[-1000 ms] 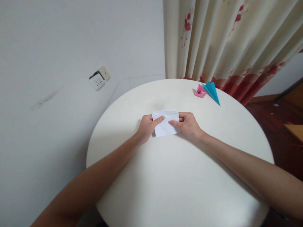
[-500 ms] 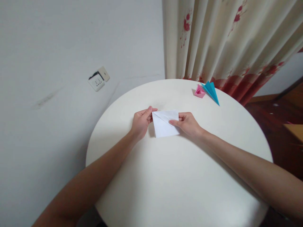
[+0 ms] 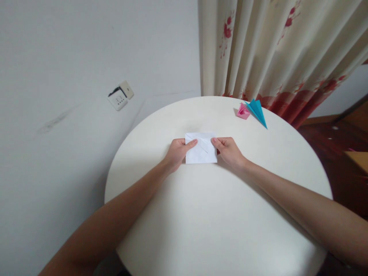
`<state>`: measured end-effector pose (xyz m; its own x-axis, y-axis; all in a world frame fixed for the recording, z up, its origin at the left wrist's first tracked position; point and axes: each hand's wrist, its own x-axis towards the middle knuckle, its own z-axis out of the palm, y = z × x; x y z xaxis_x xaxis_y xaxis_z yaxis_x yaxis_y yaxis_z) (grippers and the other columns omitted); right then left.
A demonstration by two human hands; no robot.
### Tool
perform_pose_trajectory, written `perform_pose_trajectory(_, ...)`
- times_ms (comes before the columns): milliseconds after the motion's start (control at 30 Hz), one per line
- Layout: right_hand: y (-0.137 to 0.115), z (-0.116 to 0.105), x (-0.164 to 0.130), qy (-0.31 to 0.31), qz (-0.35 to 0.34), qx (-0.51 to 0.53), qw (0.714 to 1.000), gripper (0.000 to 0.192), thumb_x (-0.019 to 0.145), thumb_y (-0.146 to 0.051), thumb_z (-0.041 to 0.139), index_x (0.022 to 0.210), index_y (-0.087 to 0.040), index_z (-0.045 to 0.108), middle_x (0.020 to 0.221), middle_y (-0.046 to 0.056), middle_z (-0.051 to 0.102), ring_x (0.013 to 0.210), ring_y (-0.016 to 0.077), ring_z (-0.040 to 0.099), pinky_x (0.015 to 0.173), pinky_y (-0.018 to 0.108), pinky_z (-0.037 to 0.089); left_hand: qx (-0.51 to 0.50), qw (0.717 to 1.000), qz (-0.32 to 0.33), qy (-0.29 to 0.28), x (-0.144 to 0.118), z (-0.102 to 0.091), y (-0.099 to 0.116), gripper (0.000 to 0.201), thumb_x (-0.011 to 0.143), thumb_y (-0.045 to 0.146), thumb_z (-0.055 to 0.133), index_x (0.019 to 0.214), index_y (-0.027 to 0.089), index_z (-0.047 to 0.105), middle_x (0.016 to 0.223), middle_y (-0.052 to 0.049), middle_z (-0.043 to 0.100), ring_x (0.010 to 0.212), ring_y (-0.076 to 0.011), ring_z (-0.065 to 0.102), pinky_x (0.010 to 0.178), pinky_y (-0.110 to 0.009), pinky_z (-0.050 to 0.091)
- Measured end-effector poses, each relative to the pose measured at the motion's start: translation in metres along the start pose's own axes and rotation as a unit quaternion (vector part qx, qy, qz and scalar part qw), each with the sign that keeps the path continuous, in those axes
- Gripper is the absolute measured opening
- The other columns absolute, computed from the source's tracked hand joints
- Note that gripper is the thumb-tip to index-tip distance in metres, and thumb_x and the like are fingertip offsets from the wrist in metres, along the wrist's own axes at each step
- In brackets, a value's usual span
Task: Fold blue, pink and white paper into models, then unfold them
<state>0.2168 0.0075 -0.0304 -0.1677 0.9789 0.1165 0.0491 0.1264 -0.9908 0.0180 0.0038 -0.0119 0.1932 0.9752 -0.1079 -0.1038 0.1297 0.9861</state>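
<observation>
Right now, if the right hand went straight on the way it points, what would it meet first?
The white paper, pinched by the right hand, comes first; beyond it, the left hand seems roughly in line, though depth is unclear.

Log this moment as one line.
left hand: holds white paper, left edge | right hand: holds its right edge | table, far right: pink origami, blue origami

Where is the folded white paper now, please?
The folded white paper is slightly right of the head view's centre, held between the left hand and right hand.
</observation>
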Motion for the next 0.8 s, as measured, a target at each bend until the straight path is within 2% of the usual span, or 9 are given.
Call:
perform_pose_trajectory(167, -0.003, -0.002, 0.002, 0.034, 0.016, 0.068, 0.997, 0.057, 0.083, -0.071, 0.054, 0.064, -0.017, 0.059, 0.062, 0.004, 0.060, 0.057, 0.0153, 0.055, 0.056, 0.030, 0.045, -0.005, 0.999, 0.016, 0.027, 0.002, 0.001, -0.001, 0.044, 0.070, 0.049, 0.082, 0.090, 0.010, 0.077, 0.097, -0.017, 0.077, 0.082, -0.0293, 0.073, 0.077, -0.041, 0.057)
perform_pose_trajectory(267, -0.008, -0.001, 0.002, 0.009, 0.009, 0.068, 0.998, 0.051, 0.082, -0.066, 0.061, 0.072, -0.016, 0.063, 0.068, 0.004, 0.062, 0.061, 0.0149, 0.056, 0.058, 0.030, 0.046, -0.010, 0.999, 0.023, 0.037, 0.003, 0.001, -0.003, 0.045, 0.069, 0.049, 0.083, 0.091, 0.010, 0.077, 0.100, -0.018, 0.076, 0.083, -0.0292, 0.073, 0.077, -0.041, 0.057)
perform_pose_trajectory(367, -0.010, 0.001, 0.000, 0.000, 0.003, 0.060, 0.998, 0.049, 0.075, -0.058, 0.073, 0.099, -0.016, 0.065, 0.077, 0.004, 0.065, 0.065, 0.0161, 0.058, 0.059, 0.030, 0.047, -0.009, 0.999, 0.018, 0.025, 0.004, 0.000, -0.004, 0.046, 0.069, 0.049, 0.083, 0.093, 0.010, 0.077, 0.099, -0.017, 0.077, 0.082, -0.0283, 0.073, 0.076, -0.040, 0.057)
perform_pose_trajectory(467, -0.012, 0.001, -0.003, 0.043, -0.080, -0.001, 0.996, 0.065, 0.071, -0.048, 0.079, 0.126, -0.023, 0.055, 0.103, 0.008, 0.065, 0.081, 0.0198, 0.062, 0.064, 0.033, 0.052, -0.010, 1.000, 0.017, 0.024, 0.004, -0.001, -0.005, 0.047, 0.070, 0.049, 0.082, 0.096, 0.010, 0.076, 0.097, -0.015, 0.077, 0.080, -0.0270, 0.073, 0.075, -0.038, 0.057)
perform_pose_trajectory(533, -0.013, -0.001, -0.005, 0.041, -0.156, -0.071, 0.984, 0.063, 0.072, -0.042, 0.080, 0.127, -0.027, 0.054, 0.119, 0.010, 0.059, 0.094, 0.0220, 0.061, 0.072, 0.035, 0.054, -0.013, 0.999, 0.019, 0.034, 0.005, -0.001, -0.006, 0.047, 0.071, 0.049, 0.081, 0.096, 0.010, 0.076, 0.096, -0.015, 0.077, 0.078, -0.0261, 0.073, 0.073, -0.037, 0.056)
perform_pose_trajectory(600, -0.014, -0.004, -0.006, 0.011, -0.207, -0.132, 0.969, 0.056, 0.072, -0.038, 0.080, 0.123, -0.028, 0.058, 0.127, 0.010, 0.054, 0.108, 0.0248, 0.057, 0.079, 0.038, 0.055, -0.017, 0.999, 0.021, 0.040, 0.006, 0.000, -0.006, 0.047, 0.071, 0.050, 0.081, 0.095, 0.010, 0.076, 0.093, -0.014, 0.077, 0.076, -0.0247, 0.072, 0.072, -0.035, 0.056)
perform_pose_trajectory(700, -0.013, -0.004, -0.008, -0.025, -0.223, -0.183, 0.957, 0.051, 0.073, -0.027, 0.077, 0.121, -0.027, 0.060, 0.131, 0.011, 0.049, 0.120, 0.0268, 0.051, 0.085, 0.039, 0.055, -0.023, 0.999, 0.021, 0.037, 0.007, 0.000, -0.007, 0.046, 0.071, 0.051, 0.080, 0.093, 0.010, 0.076, 0.089, -0.013, 0.077, 0.072, -0.0224, 0.071, 0.069, -0.033, 0.055)
perform_pose_trajectory(800, -0.012, -0.002, -0.009, -0.021, -0.205, -0.188, 0.960, 0.043, 0.074, -0.015, 0.066, 0.116, -0.024, 0.063, 0.123, 0.010, 0.054, 0.109, 0.0227, 0.057, 0.081, 0.034, 0.054, -0.022, 0.999, 0.026, 0.020, 0.008, 0.000, -0.007, 0.047, 0.074, 0.052, 0.078, 0.094, 0.010, 0.075, 0.089, -0.012, 0.077, 0.073, -0.0216, 0.071, 0.070, -0.033, 0.055)
